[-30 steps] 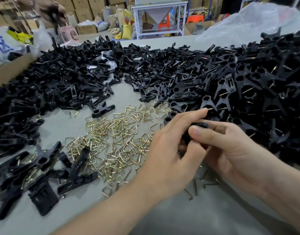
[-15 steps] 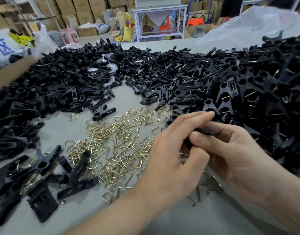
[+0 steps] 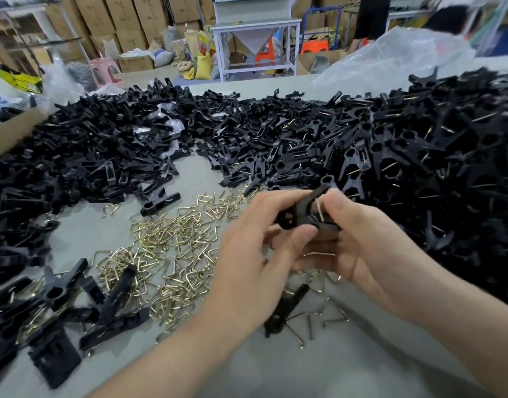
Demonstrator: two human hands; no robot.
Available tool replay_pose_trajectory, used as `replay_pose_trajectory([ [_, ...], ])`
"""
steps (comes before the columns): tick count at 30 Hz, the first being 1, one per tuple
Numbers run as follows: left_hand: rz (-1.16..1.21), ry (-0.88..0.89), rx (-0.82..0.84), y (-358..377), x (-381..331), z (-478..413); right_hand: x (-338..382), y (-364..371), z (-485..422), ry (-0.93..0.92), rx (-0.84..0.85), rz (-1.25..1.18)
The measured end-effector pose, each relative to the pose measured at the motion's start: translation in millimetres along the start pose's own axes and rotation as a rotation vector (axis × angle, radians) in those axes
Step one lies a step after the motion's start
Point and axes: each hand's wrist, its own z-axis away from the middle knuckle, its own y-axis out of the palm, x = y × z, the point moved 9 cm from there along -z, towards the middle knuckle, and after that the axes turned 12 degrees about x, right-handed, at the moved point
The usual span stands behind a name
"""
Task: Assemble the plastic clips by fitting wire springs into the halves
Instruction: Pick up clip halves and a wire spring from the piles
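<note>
The left hand (image 3: 247, 254) and the right hand (image 3: 362, 248) met just above the worktop (image 3: 304, 369), both curled round one black plastic clip (image 3: 300, 215). The left thumb and fingers pinched its ringed end, while the right thumb lay against a pale wire spring (image 3: 320, 209) standing across the clip's middle; whether that spring was fully seated could not be told. Directly below the hands another black clip piece (image 3: 284, 311) lay on the grey surface among a few scattered bent wires (image 3: 310, 326). To the left of the hands spread a loose heap of brass-coloured springs (image 3: 166, 254), touching and overlapping one another. At the near left edge lay a small cluster of clips (image 3: 60, 305), some with wire showing in them. Beyond the springs a lone clip half (image 3: 161, 201) sat apart, just in front of a wide heap of black clip halves (image 3: 89, 156) that stretched across the left and the back. On the right rose a taller pile of clips (image 3: 433, 168), many with wire glinting through them. Behind that pile lay a clear plastic bag (image 3: 390, 50), and farther off stood a white metal frame (image 3: 255, 27) and stacked cardboard boxes (image 3: 126, 21).
</note>
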Motion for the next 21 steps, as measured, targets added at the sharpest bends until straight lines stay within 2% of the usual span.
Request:
replay_pose_trajectory([
  [1,-0.044,0.005,-0.016,-2.7,-1.4,-0.8,4.3,-3.0,0.6,-0.007,-0.027,0.174],
  [3,-0.177,0.039,-0.031,-6.0,-8.7,-2.1,17.4,-5.3,3.5,-0.027,-0.085,0.681],
  [4,-0.197,0.043,-0.029,-6.7,-9.7,-2.9,22.6,-3.4,4.2,-0.04,-0.099,0.865],
  [5,-0.185,0.028,-0.032,-8.8,-9.1,-3.1,25.4,-1.8,5.1,-0.05,-0.099,0.938],
  [9,0.002,-0.035,-0.05,-23.8,-3.1,-3.6,35.3,-5.1,8.3,-0.142,-0.139,0.842],
  [14,0.008,-0.044,0.071,-18.1,-3.6,-6.5,45.9,-10.0,11.1,-0.18,-0.178,0.827],
  [16,-0.085,-0.04,0.108,-18.2,-0.9,-8.7,51.3,-16.3,14.2,-0.207,-0.227,0.859],
  [18,-0.255,-0.078,0.06,-36.0,11.0,-14.6,64.9,-27.4,20.6,-0.251,-0.348,1.016],
  [20,-0.518,-0.247,-0.029,-73.7,37.8,-23.5,82.5,-40.1,31.2,-0.262,-0.553,1.308],
  [21,-0.659,-0.389,-0.02,-92.9,57.0,-26.5,87.1,-47.9,34.8,-0.195,-0.663,1.46],
])
